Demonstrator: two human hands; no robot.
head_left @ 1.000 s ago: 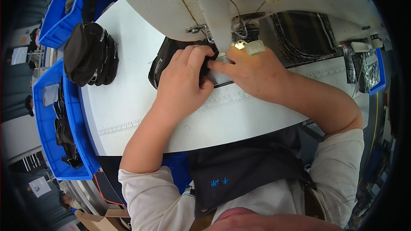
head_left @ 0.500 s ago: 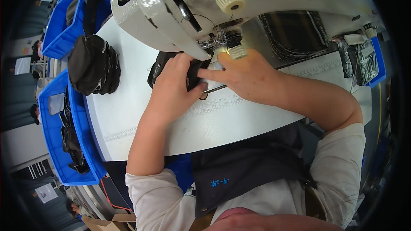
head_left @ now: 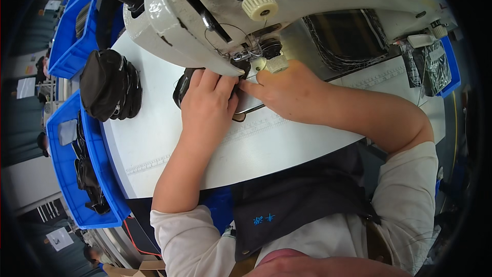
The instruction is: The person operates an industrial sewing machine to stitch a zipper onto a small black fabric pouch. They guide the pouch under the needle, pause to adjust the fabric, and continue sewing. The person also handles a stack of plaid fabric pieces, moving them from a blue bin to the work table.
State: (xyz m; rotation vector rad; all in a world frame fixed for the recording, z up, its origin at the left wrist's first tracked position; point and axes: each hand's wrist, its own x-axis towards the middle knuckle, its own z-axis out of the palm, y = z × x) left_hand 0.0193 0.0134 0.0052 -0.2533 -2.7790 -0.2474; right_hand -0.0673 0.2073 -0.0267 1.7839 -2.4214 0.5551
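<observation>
A small black fabric piece [head_left: 182, 86], with what looks like a zipper along its left side, lies beneath the head of a white sewing machine [head_left: 164, 33]. My left hand [head_left: 207, 103] covers most of it, fingers bent over the top and thumb against its near right side. From the right, my right hand [head_left: 293, 92] has its fingertips on the piece's right edge, close to the presser foot [head_left: 246, 56]. The needle's contact with the fabric is hidden from this angle. A small tan-edged loop [head_left: 239, 117] pokes out below my left thumb.
A stack of dark sewn pouches [head_left: 108, 84] stands left on the white table [head_left: 154, 143]. Blue bins [head_left: 95, 174] with dark pieces line the left edge. Dark fabric panels [head_left: 346, 36] lie under the machine arm; another blue bin [head_left: 451, 74] sits at far right.
My left hand's fingers have drawn closer together over the black piece, and the thumb has tucked in. My right fingertips have come together nearer its edge. The whole view has shifted slightly.
</observation>
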